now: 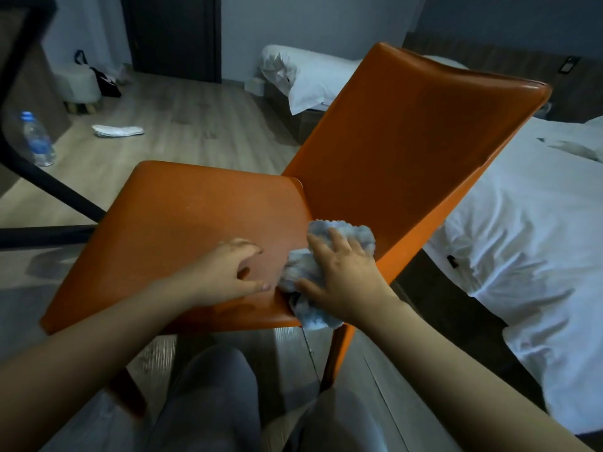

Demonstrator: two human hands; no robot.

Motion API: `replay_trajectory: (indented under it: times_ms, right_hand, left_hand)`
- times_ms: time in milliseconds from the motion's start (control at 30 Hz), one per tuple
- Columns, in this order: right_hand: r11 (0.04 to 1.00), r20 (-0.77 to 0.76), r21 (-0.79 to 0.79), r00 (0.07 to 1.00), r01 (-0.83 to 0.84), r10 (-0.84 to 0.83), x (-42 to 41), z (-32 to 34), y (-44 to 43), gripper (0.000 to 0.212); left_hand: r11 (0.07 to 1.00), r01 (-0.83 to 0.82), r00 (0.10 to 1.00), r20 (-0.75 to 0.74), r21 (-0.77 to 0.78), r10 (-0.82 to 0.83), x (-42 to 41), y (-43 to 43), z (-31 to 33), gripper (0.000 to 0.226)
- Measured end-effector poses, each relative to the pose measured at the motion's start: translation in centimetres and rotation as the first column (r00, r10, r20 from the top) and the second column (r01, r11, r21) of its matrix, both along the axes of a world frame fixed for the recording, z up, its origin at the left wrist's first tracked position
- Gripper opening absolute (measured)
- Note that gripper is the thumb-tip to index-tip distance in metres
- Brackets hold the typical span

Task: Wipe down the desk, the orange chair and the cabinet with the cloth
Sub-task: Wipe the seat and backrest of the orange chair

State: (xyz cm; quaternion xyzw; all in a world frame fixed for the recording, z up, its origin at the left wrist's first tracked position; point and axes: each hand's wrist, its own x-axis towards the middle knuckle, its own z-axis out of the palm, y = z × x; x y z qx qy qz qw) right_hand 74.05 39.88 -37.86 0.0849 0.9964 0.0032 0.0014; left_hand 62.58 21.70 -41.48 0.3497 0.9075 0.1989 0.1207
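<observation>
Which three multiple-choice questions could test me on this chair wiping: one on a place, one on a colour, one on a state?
1. Where on the orange chair does the cloth lie? A seat, near the backrest; B top of the backrest; C a leg.
2. The cloth's colour? A white; B light blue; C orange.
3. The right hand: A presses the cloth down; B lifts it clear; C does not touch it.
Key: 1A, it lies at the seat's rear corner; 2B, it looks pale blue; 3A, spread fingers lie on it.
</observation>
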Motion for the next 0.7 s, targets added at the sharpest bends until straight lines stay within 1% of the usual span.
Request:
replay_trajectory:
  times_ms: [67,167,267,367,433,500,533,600,700]
  right_hand:
    - [0.999,0.064,-0.021,0.997,0.048,-0.047,-0.9,-1.5,-0.7,0.080]
    - [0.986,0.141,-0.110,0.984,0.127,-0.111,-2.0,-2.8,-1.9,0.082]
    - [0.960,0.127,-0.192,0.975,0.205,-0.183,-2.8,-3.5,-2.3,0.083]
    - [0.936,0.099,-0.209,0.958,0.283,-0.268,-3.2,-3.9,-2.0,0.085]
    - [0.925,0.060,-0.214,0.949,0.315,-0.310,-3.5,-4.2,-1.8,0.080]
    - [0.915,-0.013,-0.275,0.951,0.294,-0.310,-3.5,-4.5,-1.6,0.064]
    - [0.913,-0.055,-0.313,0.954,0.263,-0.294,-3.4,-4.6,-1.6,0.059]
    - [0.901,-0.128,-0.390,0.958,0.190,-0.257,-2.9,-4.9,-1.7,0.056]
    - [0.854,-0.256,-0.509,0.929,0.106,-0.268,-2.7,-4.2,-1.6,0.053]
  left_hand:
    - [1.000,-0.013,0.999,-0.034,-0.029,0.012,-0.3,-0.5,0.0,0.076]
    - [0.998,-0.026,0.998,-0.066,-0.057,0.023,-0.7,-1.1,0.0,0.074]
    - [0.996,-0.039,0.998,-0.057,-0.074,0.034,-0.9,-1.7,0.2,0.073]
    - [0.995,-0.047,0.997,-0.060,-0.086,0.042,-1.1,-2.4,0.1,0.071]
    - [0.994,-0.062,0.997,-0.055,-0.090,0.057,-1.3,-3.0,-0.2,0.071]
    - [0.993,-0.075,0.996,-0.050,-0.088,0.071,-1.5,-3.5,-0.5,0.071]
    - [0.993,-0.077,0.996,-0.050,-0.088,0.073,-1.6,-3.6,-0.6,0.071]
    - [0.994,-0.075,0.996,-0.049,-0.084,0.071,-1.7,-3.7,-0.6,0.071]
    - [0.995,-0.073,0.997,-0.045,-0.065,0.070,-2.2,-3.5,-0.4,0.071]
